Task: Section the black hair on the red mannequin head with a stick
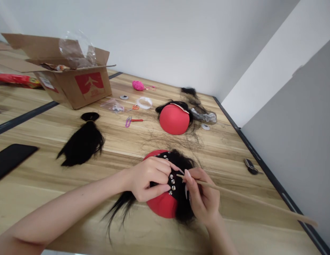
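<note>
A red dome-shaped form (162, 207) sits near the front of the table, partly covered with black hair (184, 161) and a black band with several shiny rhinestones (173, 181). My left hand (151, 177) lies over the dome, thumb and index finger apart on either side of the rhinestones, other fingers curled. Its index fingertip almost meets the tip of a long thin wooden stick (250, 196). My right hand (203, 194) pinches this stick close to its tip, just above the band. The stick's far end reaches out to the right.
A second red dome with hair (174, 119) stands behind. Left lie a tied black hair bundle (83, 141), a phone-like slab (12, 157) and an open cardboard box (79, 85). Small scissors (134, 108), purple-handled snips (128, 122), pink yarn (138, 85) and a key fob (250, 165) are scattered about.
</note>
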The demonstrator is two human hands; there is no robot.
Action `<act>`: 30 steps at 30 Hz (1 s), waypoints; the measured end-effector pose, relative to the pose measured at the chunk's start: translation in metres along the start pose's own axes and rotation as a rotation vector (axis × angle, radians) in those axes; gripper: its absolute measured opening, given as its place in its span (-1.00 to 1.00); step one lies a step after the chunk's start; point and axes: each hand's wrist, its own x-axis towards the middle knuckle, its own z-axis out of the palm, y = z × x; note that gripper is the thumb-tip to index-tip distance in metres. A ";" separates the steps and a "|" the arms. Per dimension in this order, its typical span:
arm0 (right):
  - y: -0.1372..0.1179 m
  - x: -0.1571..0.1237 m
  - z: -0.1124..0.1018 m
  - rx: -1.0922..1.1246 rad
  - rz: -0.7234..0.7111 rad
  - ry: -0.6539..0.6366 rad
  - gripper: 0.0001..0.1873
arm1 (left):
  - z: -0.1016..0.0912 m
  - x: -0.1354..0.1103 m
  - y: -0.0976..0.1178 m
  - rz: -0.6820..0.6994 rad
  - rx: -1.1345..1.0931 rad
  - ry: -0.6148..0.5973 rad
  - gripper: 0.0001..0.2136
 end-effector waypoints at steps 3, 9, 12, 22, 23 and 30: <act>-0.001 0.003 0.000 0.007 -0.038 0.007 -0.86 | 0.000 0.000 0.000 -0.006 0.001 -0.001 -0.75; -0.002 0.005 0.002 0.021 -0.058 0.008 -0.84 | 0.000 0.001 0.000 -0.002 -0.003 0.006 -0.77; -0.001 0.003 0.003 0.035 -0.032 0.044 -0.84 | 0.000 0.000 0.000 0.000 -0.015 0.013 -0.76; 0.003 -0.002 0.002 0.049 -0.123 -0.025 -0.79 | 0.001 0.000 0.000 0.008 -0.007 0.013 -0.75; 0.003 -0.002 0.002 0.048 -0.122 -0.025 -0.79 | 0.001 0.000 0.000 0.007 -0.007 0.011 -0.75; -0.001 0.001 0.001 0.031 -0.130 -0.043 -0.78 | 0.001 0.000 0.000 0.007 -0.003 0.014 -0.75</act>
